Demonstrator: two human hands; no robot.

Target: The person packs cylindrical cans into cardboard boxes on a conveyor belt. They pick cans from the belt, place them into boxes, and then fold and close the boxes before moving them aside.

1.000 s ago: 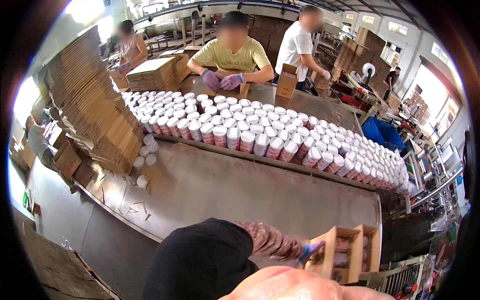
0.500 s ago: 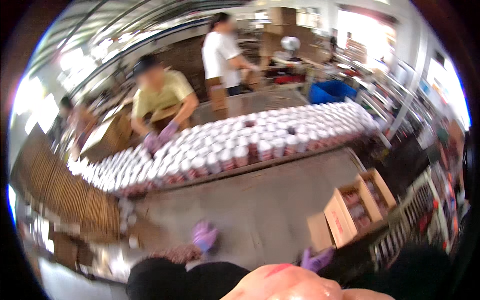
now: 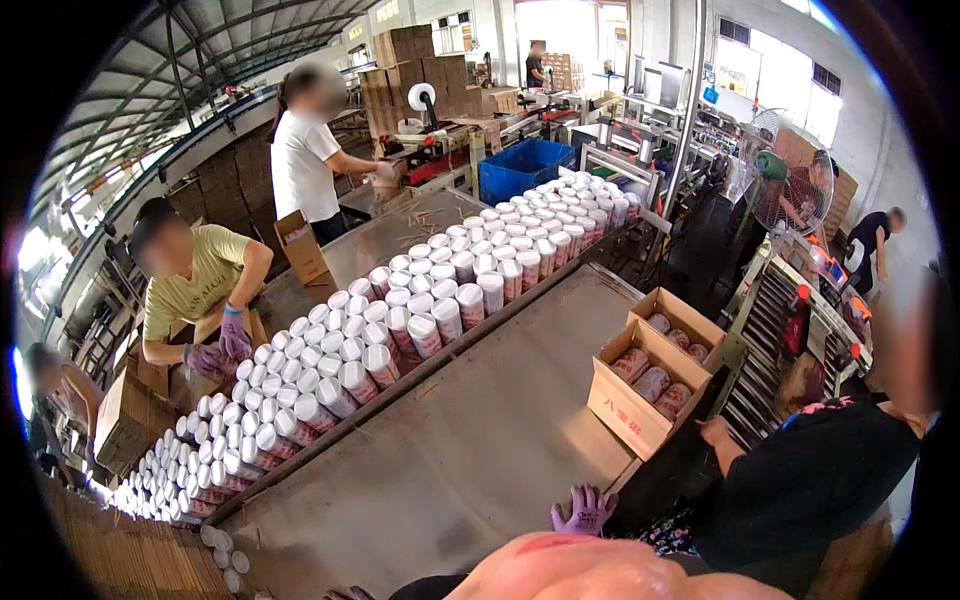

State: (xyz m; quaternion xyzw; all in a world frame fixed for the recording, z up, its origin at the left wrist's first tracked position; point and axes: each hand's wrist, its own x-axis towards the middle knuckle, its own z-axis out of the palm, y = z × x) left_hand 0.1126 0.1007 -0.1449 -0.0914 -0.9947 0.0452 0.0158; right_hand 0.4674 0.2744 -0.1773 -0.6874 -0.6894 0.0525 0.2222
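Note:
My right hand (image 3: 585, 511), in a purple glove, is at the near edge of the metal table (image 3: 450, 440). Its fingers are spread, and it holds nothing. Just beyond it, at the table's right end, stands an open cardboard box (image 3: 632, 408) with pinkish cans (image 3: 652, 383) lying inside. A second open box (image 3: 683, 303) with cans sits right behind that one. Only a sliver of my left hand (image 3: 348, 593), gloved too, shows at the bottom edge. Its fingers are mostly cut off, so its state cannot be made out.
Rows of white-lidded cans (image 3: 400, 300) stand along the table's far side. Across them a person in yellow (image 3: 200, 280) touches cans with gloved hands. A person in black (image 3: 800, 480) stands at right beside a roller conveyor (image 3: 790, 330). Flat cardboard (image 3: 130, 550) is stacked at lower left.
My view has swung right, bringing the person in black and the conveyor into sight. My left hand has dropped to the bottom edge. My right hand now shows spread fingers near the box.

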